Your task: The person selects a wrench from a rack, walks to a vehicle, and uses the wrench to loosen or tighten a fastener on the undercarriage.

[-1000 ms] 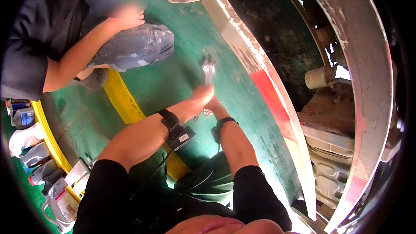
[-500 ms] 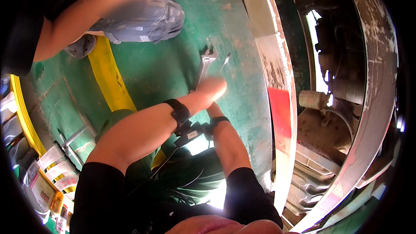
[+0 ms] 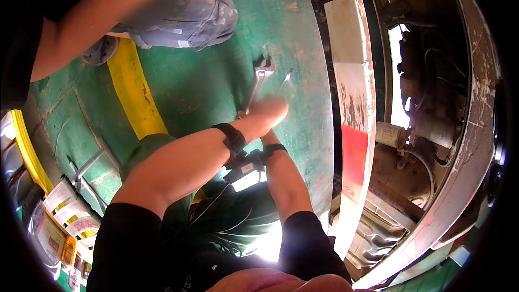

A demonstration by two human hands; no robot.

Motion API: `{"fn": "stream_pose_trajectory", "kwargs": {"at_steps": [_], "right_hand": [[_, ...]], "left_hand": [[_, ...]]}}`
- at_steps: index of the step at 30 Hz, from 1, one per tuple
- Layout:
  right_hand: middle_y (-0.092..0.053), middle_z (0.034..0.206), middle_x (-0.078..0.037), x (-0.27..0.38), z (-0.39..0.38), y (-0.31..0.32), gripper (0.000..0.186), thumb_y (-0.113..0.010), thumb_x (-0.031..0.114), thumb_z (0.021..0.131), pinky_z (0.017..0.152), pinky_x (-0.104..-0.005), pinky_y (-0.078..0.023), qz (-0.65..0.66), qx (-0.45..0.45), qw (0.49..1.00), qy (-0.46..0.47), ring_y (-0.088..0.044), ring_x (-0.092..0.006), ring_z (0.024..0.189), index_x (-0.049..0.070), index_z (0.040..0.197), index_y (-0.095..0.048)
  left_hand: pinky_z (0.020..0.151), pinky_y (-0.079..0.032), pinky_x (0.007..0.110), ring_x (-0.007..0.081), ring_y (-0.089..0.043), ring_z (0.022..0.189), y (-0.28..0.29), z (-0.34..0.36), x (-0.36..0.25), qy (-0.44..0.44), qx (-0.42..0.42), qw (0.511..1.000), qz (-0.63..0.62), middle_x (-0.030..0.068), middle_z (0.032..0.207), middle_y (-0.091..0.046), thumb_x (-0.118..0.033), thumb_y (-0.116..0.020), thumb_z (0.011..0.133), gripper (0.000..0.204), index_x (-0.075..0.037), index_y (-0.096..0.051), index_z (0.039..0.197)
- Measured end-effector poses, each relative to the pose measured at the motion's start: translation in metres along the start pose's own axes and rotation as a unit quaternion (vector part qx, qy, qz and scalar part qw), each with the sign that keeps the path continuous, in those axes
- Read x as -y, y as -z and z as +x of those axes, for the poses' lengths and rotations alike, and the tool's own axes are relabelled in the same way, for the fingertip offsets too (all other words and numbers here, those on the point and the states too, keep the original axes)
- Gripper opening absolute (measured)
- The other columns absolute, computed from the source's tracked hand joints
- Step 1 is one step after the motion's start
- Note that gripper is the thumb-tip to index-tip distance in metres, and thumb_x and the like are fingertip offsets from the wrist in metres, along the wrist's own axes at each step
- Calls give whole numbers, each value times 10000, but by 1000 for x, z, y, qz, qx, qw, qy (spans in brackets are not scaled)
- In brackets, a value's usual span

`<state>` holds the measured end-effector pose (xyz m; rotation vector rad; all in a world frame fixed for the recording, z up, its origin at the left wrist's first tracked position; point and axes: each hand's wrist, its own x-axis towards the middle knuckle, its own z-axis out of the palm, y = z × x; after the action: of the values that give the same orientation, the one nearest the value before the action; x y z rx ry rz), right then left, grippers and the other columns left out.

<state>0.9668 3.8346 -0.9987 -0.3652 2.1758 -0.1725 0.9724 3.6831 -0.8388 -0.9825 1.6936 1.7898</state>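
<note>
My left hand (image 3: 272, 110) is blurred and closed. It appears to grip the handle of a silver adjustable wrench (image 3: 264, 69), whose jaw points away from me. A fingertip shows beside the handle's near end. Beyond the hand, a slim pale tool tip (image 3: 289, 74) sticks out; its other end is hidden, and I cannot tell which hand it belongs to. My right hand (image 3: 268, 137) is mostly covered by the left hand and wrist, so its fingers do not show. Black straps with small devices (image 3: 246, 166) sit at my wrists.
A person in grey-blue trousers (image 3: 189, 21) crouches at upper left, forearm reaching across. A yellow stripe (image 3: 135, 92) crosses the green floor (image 3: 189, 86). At right stand a red-and-white beam (image 3: 354, 151) and rusty vehicle parts (image 3: 421, 130). A yellow-edged rack (image 3: 32, 157) holds containers at left.
The view has shifted slightly, and the arms and wrench appear a little farther right. The hold on the wrench looks the same. The other person's forearm has moved a little.
</note>
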Motion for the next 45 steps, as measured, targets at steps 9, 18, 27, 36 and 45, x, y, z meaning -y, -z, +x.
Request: {"fn": "stream_pose_trajectory", "kwargs": {"at_steps": [9,18,27,36,45], "right_hand": [[-641,1169,-107,10,3,9,348,-523,313,813,921,-421,-489,-2,8,1000,-3,-586,-304,1120,159,1101,-646],[-636,1185,-98,45,9,14,343,-514,295,819,927,-417,-488,-31,37,999,13,-580,-297,1135,161,1108,-645],[-637,1189,-86,58,-5,27,324,-508,235,815,921,-412,-492,-49,64,997,11,-582,-283,1139,150,1095,-647],[-624,1207,-121,48,12,8,357,-494,283,813,947,-460,-465,19,4,1000,1,-575,-328,1142,119,1092,-644],[-673,1090,-158,44,16,7,378,-479,363,849,865,-421,-508,-45,-59,996,59,-630,-299,1061,87,1013,-678]], "left_hand": [[822,-451,488,442,-596,990,9,-8,-11,31,-12,996,-82,319,1055,-602,-266,-369,880,441,75,-625,994],[555,-426,337,169,-523,580,5,31,29,11,16,996,-88,39,712,-566,-250,-446,887,240,-50,-571,841],[530,-417,282,116,-497,576,10,-6,3,53,-13,986,-158,5,714,-564,-331,-458,946,294,-79,-573,847],[515,-403,281,114,-493,565,0,-8,-4,46,-19,984,-173,6,708,-571,-320,-450,931,286,-76,-571,843],[532,-405,289,117,-499,603,10,-13,-6,31,-48,989,-136,5,698,-557,-278,-474,872,228,-85,-546,774]]}}
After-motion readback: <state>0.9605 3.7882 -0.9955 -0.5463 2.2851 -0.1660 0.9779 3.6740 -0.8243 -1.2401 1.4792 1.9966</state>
